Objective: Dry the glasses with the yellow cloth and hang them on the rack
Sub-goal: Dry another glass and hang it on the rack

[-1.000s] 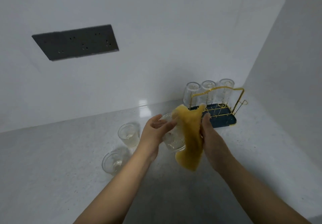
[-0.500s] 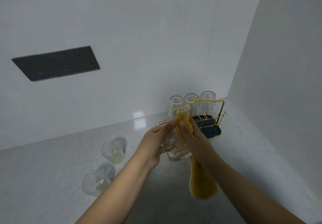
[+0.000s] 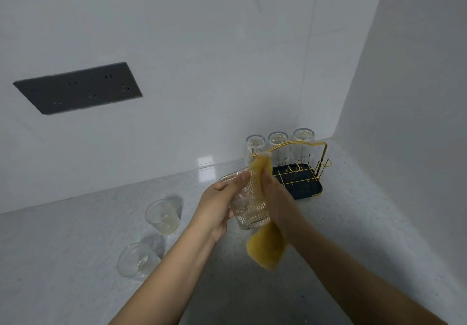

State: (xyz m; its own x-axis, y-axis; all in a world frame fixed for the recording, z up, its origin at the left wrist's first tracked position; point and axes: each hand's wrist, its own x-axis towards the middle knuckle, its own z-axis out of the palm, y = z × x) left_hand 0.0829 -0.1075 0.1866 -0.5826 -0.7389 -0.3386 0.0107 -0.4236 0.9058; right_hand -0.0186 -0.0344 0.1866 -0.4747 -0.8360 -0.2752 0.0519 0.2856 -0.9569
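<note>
**A:** so what's in hand here? The left hand [image 3: 214, 206] is wrapped round a ribbed glass [image 3: 249, 207], thumb up by the rim, held up above the counter [image 3: 353, 223]. The right hand [image 3: 276, 198] pinches the yellow cloth [image 3: 267, 249] against the glass at its 3 o'clock side. The top of the cloth pokes up past the rim and the rest hangs down under the hand.

**B:** anything inside the glass?

**A:** can't really tell, the pattern hides it. Two more glasses sit upright on the counter at about 8 o'clock from the hands: the nearer glass [image 3: 136, 260] and the farther glass [image 3: 163, 214], close together, not touching as far as I can see. Whether there's water in them I can't say.

**B:** and the rack?

**A:** the rack [image 3: 300, 180] is at 1 o'clock from the hands, tucked in the corner, gold wire on a dark tray. Three hung glasses [image 3: 278, 148] sit upside down along its back row, right up near the back wall [image 3: 202, 59]. The front pegs are bare.

**B:** room to move?

**A:** the side wall [image 3: 417, 97] closes in at 3 o'clock, just past the rack. There's open counter from 4 to 7 o'clock. A grey socket panel [image 3: 78, 88] is way up at 10 o'clock.
</note>
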